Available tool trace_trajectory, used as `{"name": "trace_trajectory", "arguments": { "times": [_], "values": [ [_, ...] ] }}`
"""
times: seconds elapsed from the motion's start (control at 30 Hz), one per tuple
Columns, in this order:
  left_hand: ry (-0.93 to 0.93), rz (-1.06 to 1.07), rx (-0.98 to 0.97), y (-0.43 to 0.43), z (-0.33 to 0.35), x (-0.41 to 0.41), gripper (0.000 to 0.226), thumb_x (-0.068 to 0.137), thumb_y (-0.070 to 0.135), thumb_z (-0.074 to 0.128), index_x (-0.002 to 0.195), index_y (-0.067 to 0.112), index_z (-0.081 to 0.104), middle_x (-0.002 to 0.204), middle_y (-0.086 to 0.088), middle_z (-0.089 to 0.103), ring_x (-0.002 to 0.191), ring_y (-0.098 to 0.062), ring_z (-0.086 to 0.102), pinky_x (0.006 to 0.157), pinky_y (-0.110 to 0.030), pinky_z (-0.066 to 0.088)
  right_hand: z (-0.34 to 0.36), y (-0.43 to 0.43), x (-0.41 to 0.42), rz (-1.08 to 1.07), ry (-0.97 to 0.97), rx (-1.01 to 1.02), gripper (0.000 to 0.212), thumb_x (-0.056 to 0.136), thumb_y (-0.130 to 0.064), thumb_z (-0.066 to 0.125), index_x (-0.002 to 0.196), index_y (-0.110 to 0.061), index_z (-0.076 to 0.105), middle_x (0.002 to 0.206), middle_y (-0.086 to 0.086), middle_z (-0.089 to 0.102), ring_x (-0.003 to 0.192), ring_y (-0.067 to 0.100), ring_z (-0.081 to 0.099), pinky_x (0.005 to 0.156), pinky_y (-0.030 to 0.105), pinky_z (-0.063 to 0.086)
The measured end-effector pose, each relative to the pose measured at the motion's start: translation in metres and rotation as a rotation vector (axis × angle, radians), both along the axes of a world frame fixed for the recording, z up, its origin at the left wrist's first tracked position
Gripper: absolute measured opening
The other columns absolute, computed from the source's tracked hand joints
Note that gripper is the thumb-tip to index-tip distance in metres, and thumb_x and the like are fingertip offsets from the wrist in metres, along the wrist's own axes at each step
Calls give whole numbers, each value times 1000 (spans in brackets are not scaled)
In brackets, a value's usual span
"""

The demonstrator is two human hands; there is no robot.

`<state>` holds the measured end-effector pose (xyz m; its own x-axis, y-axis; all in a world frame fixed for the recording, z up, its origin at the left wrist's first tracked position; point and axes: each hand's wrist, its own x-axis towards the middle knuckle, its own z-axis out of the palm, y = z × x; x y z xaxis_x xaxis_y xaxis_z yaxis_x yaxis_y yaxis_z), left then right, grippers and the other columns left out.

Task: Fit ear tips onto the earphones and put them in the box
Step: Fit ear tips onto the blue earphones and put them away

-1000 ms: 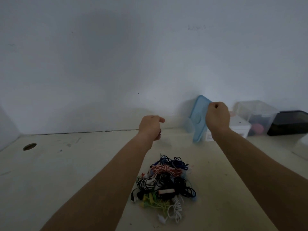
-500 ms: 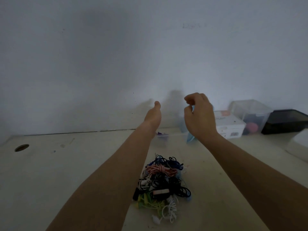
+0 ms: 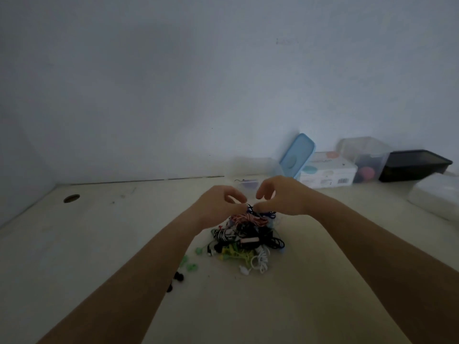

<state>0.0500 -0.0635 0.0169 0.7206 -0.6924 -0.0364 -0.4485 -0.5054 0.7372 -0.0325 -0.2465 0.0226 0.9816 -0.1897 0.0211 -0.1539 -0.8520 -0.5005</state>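
Far left, a round hole (image 3: pixel 71 198) is cut through the pale tabletop (image 3: pixel 99 244). Nearer the middle, loose ear tips (image 3: pixel 191 267), some green and a few black, lie scattered beside the left forearm, close by for when fitting begins. The left hand (image 3: pixel 219 207) reaches over the far edge of the earphones (image 3: pixel 248 238), a tangled heap of coloured cords in the centre of the tabletop. Its thumb and fingers are curled together on a dark blue cord (image 3: pixel 250 209) at the top of the heap. The right hand (image 3: pixel 280 197) meets it there with thumb and a finger closed on the same cord, the forefinger arched above. In this dim, soft view I would say both are pinching it, probably to tease one set free of the heap. Just behind the hands sits the small clear box (image 3: pixel 246 183), lidless and so ready to receive finished sets. Its blue lid (image 3: pixel 296 155) leans on a white carton (image 3: pixel 325 173), out of the way. Further right along the wall stand a clear tub (image 3: pixel 365 155) and a black tray (image 3: pixel 412 165).
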Motion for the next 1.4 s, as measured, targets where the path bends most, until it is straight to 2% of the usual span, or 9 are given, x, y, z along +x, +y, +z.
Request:
{"name": "trace_trajectory", "arguments": {
  "times": [0.2,0.3,0.43,0.6,0.77,0.87,0.97,1.07,1.4],
  "values": [
    [-161,36,35,10,-17,-23,18,90,22,67,106,22,76,99,6,69,91,-10,62,74,-17,42,-5,9,-15,-90,-134,-57,10,83,-19,73,89,-14,79,86,2,75,81,18,68,68,24,50],
    [-139,43,33,15,-17,-28,20,93,22,64,110,21,75,105,2,71,82,-9,59,65,-14,40,4,11,-18,-204,-321,72,11,86,-17,68,90,-14,78,82,-1,73,77,12,66,63,16,45],
    [-96,55,22,21,-19,-31,23,93,25,63,112,20,74,108,0,71,85,-9,61,72,-18,42,17,17,-19,-268,-441,266,12,90,-16,66,98,-17,75,86,-6,69,76,-3,59,64,9,41],
    [-72,72,2,25,-21,-32,21,93,25,64,109,19,75,100,3,70,90,-11,62,78,-22,44,31,20,-20,-286,-538,481,17,91,-19,67,107,-16,69,87,5,72,76,17,68,71,31,57],
    [-20,204,-210,27,-19,-34,26,92,18,63,117,17,69,112,3,69,103,-13,63,92,-27,49,49,26,-22,-245,-569,732,13,97,-11,59,103,-10,71,87,8,70,69,17,65,62,26,56],
    [211,296,-374,23,-9,-40,30,96,17,57,124,11,64,115,-5,67,101,-20,62,93,-35,51,57,33,-24,-204,-544,882,16,99,-10,56,104,-8,71,86,9,68,67,20,64,61,28,54],
    [771,332,-671,22,8,-53,26,101,27,51,111,7,64,107,-13,66,92,-29,61,87,-39,53,61,41,-27,-140,-502,982,18,99,-10,54,100,-8,72,82,7,67,65,20,62,64,31,53],
    [1099,261,-877,29,16,-64,33,102,31,50,109,2,63,115,-24,67,89,-38,68,82,-44,60,60,49,-29,-94,-469,1005,19,100,-11,54,95,-11,73,81,5,68,64,19,63,64,31,55],
    [1099,236,-964,64,7,-66,27,95,0,47,115,-8,64,99,-22,70,83,-29,69,72,-30,62,42,52,-46,-198,-353,923,20,98,-26,61,96,-10,71,82,5,67,67,18,62,64,30,53]
  ]
}}
